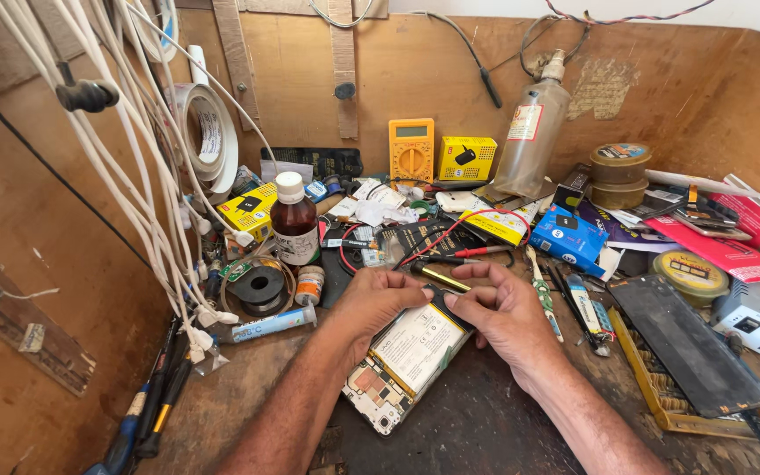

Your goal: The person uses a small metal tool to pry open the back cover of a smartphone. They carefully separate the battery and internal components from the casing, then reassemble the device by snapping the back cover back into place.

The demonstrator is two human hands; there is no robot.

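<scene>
While both hands pinch the opened phone, 1 capped brown bottle holds dark liquid.

a small electronics repair workshop: a cluttered wooden bench boxed in by plywood walls, with a yellow handheld multimeter, red test leads, hanging white cables and an opened smartphone.

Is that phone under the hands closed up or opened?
Opened. The phone lies back off, its battery and circuit board exposed under both hands.
</scene>
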